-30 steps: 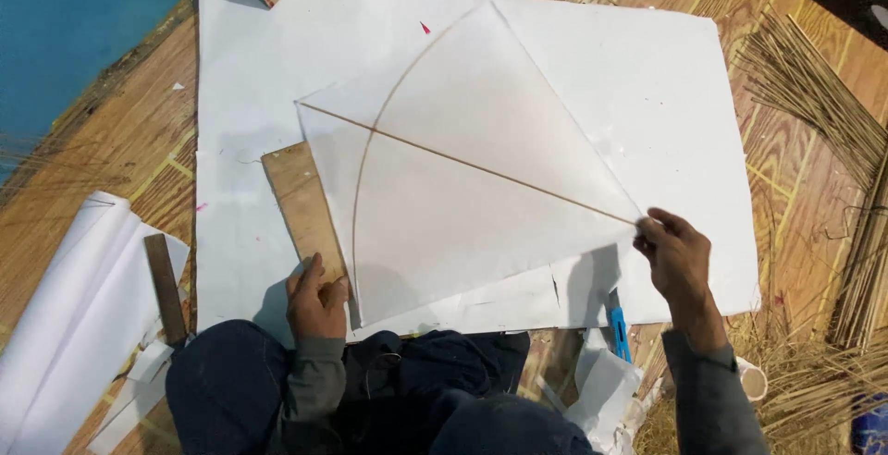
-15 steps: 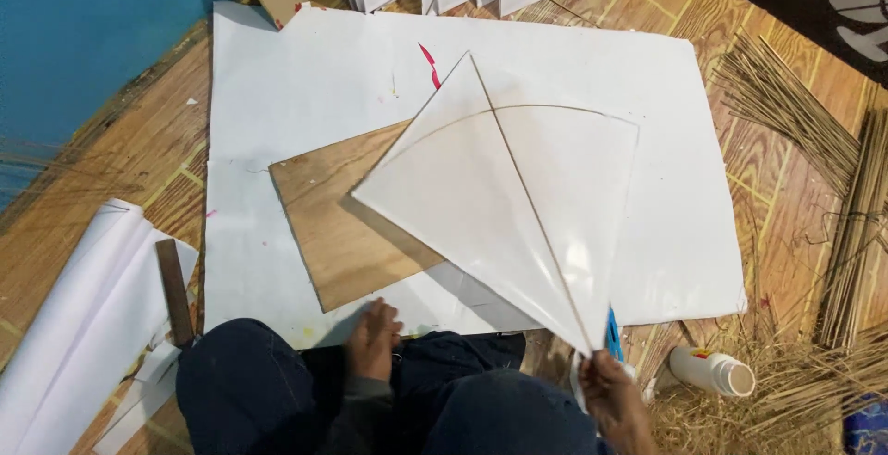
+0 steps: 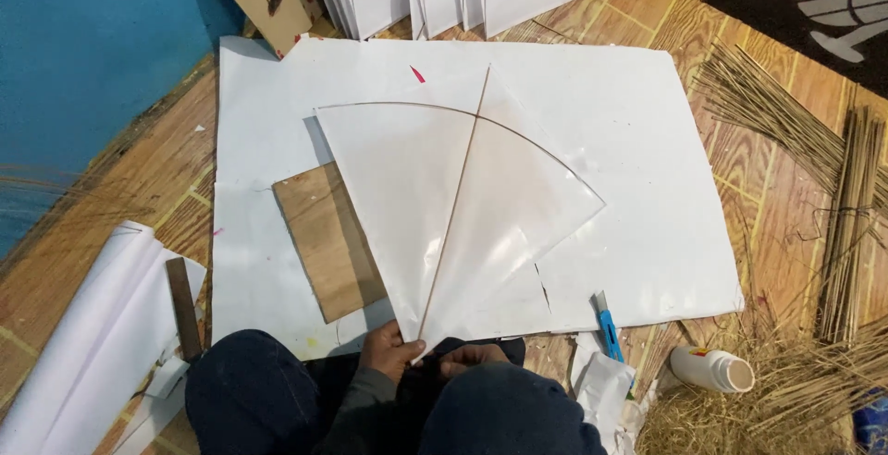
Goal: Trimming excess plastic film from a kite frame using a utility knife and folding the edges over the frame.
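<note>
Near edge: one white kite [image 3: 453, 205] is pinched at its tail by the left hand [image 3: 388, 351] and right hand [image 3: 474, 357]. Spine runs near to far, nose far. One wooden board [image 3: 324, 242] lies underneath, left; one blue cutter [image 3: 608, 327] right.

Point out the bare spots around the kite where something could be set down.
Bare: the big white sheet right of the translucent white paper kite, and its left strip above the brown cardboard piece. Crowded: the right floor with thin straw-coloured sticks, and near both hands.

White translucent kite [image 3: 444, 205] with thin crossed sticks lies flat, tail corner nearest the knees.
</note>
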